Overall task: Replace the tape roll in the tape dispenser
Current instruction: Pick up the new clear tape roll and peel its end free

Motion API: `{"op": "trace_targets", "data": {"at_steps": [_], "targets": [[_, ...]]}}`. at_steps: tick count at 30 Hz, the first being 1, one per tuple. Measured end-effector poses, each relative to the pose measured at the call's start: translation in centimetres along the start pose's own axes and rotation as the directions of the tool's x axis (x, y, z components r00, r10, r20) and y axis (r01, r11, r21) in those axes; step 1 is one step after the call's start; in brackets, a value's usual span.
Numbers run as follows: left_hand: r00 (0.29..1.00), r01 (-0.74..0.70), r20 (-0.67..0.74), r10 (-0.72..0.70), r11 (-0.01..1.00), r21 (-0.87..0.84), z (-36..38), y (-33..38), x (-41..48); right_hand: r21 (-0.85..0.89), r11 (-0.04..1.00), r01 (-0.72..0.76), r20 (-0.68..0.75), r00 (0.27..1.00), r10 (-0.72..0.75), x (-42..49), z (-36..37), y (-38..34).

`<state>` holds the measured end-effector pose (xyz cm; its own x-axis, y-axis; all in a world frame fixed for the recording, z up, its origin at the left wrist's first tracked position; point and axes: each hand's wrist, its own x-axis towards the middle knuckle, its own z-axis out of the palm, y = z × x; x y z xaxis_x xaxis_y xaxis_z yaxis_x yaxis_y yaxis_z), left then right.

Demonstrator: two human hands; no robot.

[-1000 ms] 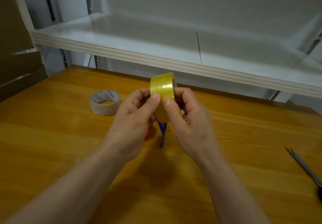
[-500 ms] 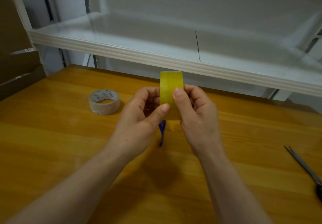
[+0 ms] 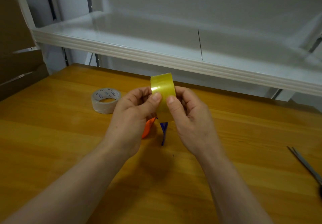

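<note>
Both hands hold a yellow tape roll (image 3: 163, 87) upright above the wooden table (image 3: 52, 145), its band facing me. My left hand (image 3: 132, 117) grips its left side with the thumb pressed on the band. My right hand (image 3: 190, 119) grips the right side, thumb on the band too. Below the hands, an orange part (image 3: 148, 128) and a blue part (image 3: 164, 133) of the tape dispenser show on the table; the rest is hidden. A second, clear tape roll (image 3: 105, 100) with a printed core lies flat to the left.
Scissors (image 3: 306, 164) lie at the table's right edge. A white shelf (image 3: 174, 61) overhangs the far side of the table. Cardboard (image 3: 15, 58) stands at the far left.
The yellow roll has been turned in my fingers and tilted slightly left; both thumbs shifted along its band. The orange dispenser part shows again under my left hand.
</note>
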<state>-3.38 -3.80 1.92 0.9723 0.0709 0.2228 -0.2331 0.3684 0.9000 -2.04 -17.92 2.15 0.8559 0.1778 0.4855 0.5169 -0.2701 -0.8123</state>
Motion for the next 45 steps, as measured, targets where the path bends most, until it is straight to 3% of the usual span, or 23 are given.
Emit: {"op": "trace_targets", "data": {"at_steps": [3,7,16,19,22,28,32,36,41,45], "targets": [[0.996,0.067,-0.05,-0.075,0.987,-0.149,-0.4,0.7,0.4,-0.006,1.0,0.002,0.068,0.998,-0.001,-0.1,0.4,0.0],[0.993,0.097,-0.04,-0.107,0.976,-0.193,-0.8,1.2,0.7,0.035,0.999,0.001,0.073,0.997,-0.004,-0.2,0.5,-0.1],[0.995,-0.004,0.1,-0.006,0.995,0.104,-0.6,0.2,0.2,0.149,0.986,-0.072,-0.002,0.997,0.073,0.0,0.2,-0.1],[0.996,-0.003,0.093,-0.009,0.991,0.13,-0.5,0.0,0.1,0.167,0.981,-0.099,0.0,0.995,0.101,0.1,0.1,-0.1],[0.996,0.013,0.083,-0.02,0.997,0.079,-0.5,0.3,0.2,0.189,0.974,-0.126,0.034,0.992,0.122,0.1,0.3,-0.2],[0.985,0.165,0.075,-0.154,0.969,-0.182,-0.8,1.2,0.7,0.201,0.967,-0.155,0.123,0.984,0.132,-0.1,0.6,-0.5],[0.973,0.228,0.072,-0.217,0.944,-0.238,-1.0,1.3,0.8,0.214,0.961,-0.174,0.124,0.981,0.15,-0.1,0.7,-0.6],[0.979,0.188,0.105,-0.174,0.972,-0.144,-0.9,1.2,0.7,0.228,0.955,-0.192,0.091,0.98,0.175,-0.1,0.6,-0.5],[0.987,0.06,0.138,-0.083,0.985,0.161,-0.6,0.4,0.0,0.238,0.952,-0.191,0.018,0.981,0.192,0.1,0.2,-0.2],[0.992,0.047,0.107,-0.064,0.987,0.151,-0.3,0.3,0.0,0.266,0.943,-0.201,0.03,0.979,0.2,0.1,0.2,-0.2]]}}
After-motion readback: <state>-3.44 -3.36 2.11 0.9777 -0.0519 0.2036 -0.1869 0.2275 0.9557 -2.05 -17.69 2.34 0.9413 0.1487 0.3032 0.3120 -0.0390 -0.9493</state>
